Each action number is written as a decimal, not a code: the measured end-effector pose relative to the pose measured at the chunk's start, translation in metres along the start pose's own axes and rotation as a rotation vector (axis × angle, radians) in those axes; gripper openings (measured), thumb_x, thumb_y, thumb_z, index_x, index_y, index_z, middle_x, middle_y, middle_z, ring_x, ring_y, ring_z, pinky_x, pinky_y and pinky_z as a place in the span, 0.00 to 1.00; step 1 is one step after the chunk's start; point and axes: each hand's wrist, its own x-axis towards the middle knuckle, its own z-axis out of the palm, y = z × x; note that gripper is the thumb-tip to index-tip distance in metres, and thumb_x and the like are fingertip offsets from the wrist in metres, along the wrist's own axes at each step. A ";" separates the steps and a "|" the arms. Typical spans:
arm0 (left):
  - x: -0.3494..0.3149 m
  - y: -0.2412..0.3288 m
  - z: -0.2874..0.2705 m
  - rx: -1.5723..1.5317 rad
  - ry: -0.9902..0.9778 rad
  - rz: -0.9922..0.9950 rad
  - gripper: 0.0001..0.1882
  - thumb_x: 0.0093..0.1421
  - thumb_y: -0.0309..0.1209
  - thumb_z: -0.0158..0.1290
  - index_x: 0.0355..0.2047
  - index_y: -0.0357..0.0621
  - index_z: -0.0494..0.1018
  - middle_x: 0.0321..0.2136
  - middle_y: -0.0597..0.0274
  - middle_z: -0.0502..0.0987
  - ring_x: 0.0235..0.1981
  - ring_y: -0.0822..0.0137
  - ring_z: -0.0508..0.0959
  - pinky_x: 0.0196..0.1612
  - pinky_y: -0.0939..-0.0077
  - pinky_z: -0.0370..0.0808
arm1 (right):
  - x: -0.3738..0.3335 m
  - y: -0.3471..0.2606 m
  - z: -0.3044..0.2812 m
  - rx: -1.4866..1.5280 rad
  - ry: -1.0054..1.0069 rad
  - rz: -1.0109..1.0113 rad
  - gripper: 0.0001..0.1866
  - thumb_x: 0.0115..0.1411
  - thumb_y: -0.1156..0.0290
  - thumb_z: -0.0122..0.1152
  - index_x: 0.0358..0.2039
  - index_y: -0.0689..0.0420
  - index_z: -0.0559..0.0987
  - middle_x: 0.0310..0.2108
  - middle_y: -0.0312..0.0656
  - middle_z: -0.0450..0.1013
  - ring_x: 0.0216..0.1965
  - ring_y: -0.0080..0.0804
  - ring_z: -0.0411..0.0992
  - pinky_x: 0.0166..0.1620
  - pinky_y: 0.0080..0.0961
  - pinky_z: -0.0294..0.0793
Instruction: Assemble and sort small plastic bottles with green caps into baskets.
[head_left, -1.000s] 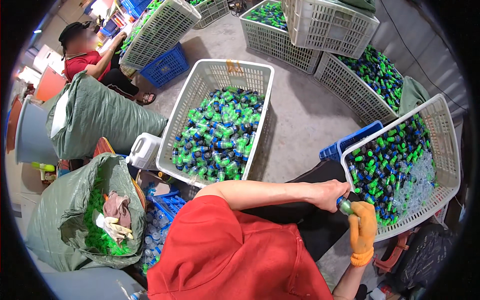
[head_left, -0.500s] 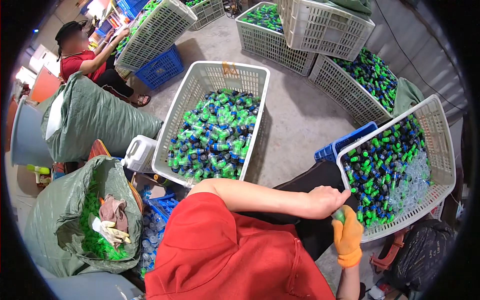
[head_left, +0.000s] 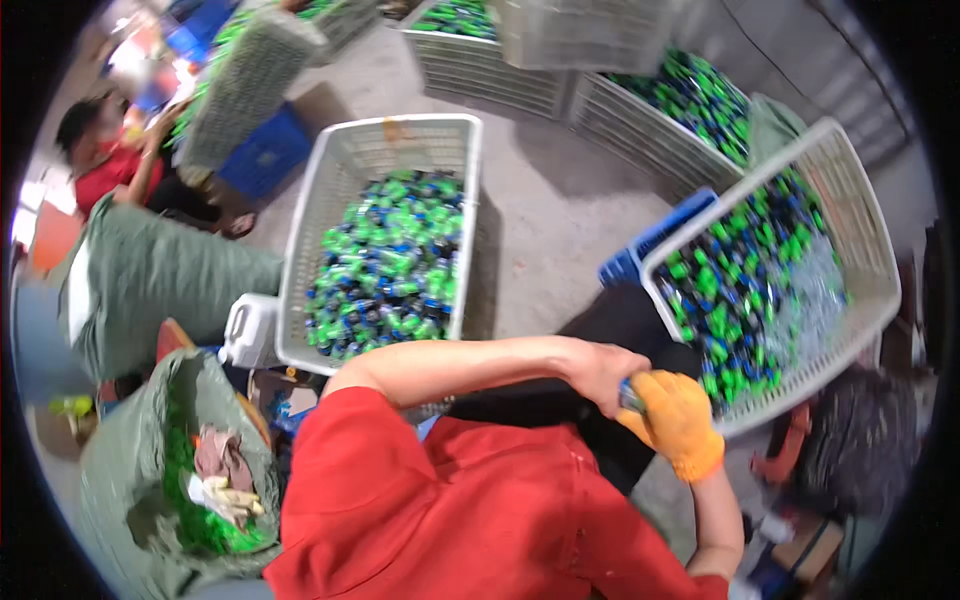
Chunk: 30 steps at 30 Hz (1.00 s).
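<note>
My bare left hand (head_left: 600,375) and my right hand (head_left: 678,425), in an orange glove, meet in front of my black-trousered leg. Between them is a small bottle (head_left: 630,396), mostly hidden, with a blue and greyish part showing. Both sets of fingers are closed around it. Right beside my hands, a tilted pale crate (head_left: 866,240) holds many small dark bottles (head_left: 735,292) with green tops and blue bands. A heap of clear plastic pieces (head_left: 805,300) lies on one side of that load.
Another pale crate (head_left: 290,290) of similar bottles stands ahead. A blue crate (head_left: 640,245) is under the tilted one. Green sacks (head_left: 165,290) and a white jug (head_left: 248,332) are at left. A co-worker in red (head_left: 115,170) sits far left. More filled crates (head_left: 490,75) stand behind.
The view has shifted and blurred. My gloved right hand has come up beside my left hand, and the small bottle now shows its blue part between them.
</note>
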 end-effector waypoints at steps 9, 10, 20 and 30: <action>0.001 -0.021 0.019 0.286 0.559 -0.237 0.15 0.51 0.28 0.56 0.38 0.40 0.65 0.26 0.41 0.77 0.32 0.38 0.77 0.34 0.47 0.72 | 0.004 0.009 0.087 0.694 0.446 0.544 0.17 0.55 0.74 0.61 0.44 0.58 0.69 0.34 0.43 0.72 0.31 0.38 0.74 0.34 0.33 0.73; 0.000 -0.024 0.019 0.342 0.665 -0.255 0.14 0.51 0.26 0.54 0.37 0.41 0.64 0.24 0.41 0.76 0.30 0.37 0.76 0.32 0.45 0.71 | 0.010 0.011 0.093 0.792 0.446 0.515 0.18 0.55 0.73 0.61 0.46 0.59 0.69 0.33 0.43 0.72 0.31 0.35 0.74 0.33 0.31 0.72; 0.010 -0.082 -0.079 1.053 0.847 0.019 0.13 0.47 0.25 0.59 0.34 0.42 0.71 0.32 0.46 0.77 0.34 0.46 0.78 0.34 0.58 0.76 | -0.062 0.165 0.046 0.591 0.484 0.929 0.20 0.54 0.67 0.63 0.47 0.58 0.74 0.36 0.45 0.74 0.28 0.28 0.72 0.35 0.25 0.72; 0.233 -0.128 -0.046 1.096 0.138 -0.153 0.06 0.53 0.21 0.47 0.31 0.40 0.72 0.35 0.48 0.75 0.34 0.49 0.79 0.35 0.60 0.76 | -0.139 0.279 -0.003 -0.419 0.570 0.953 0.16 0.51 0.63 0.61 0.41 0.52 0.76 0.35 0.43 0.72 0.35 0.45 0.72 0.38 0.38 0.71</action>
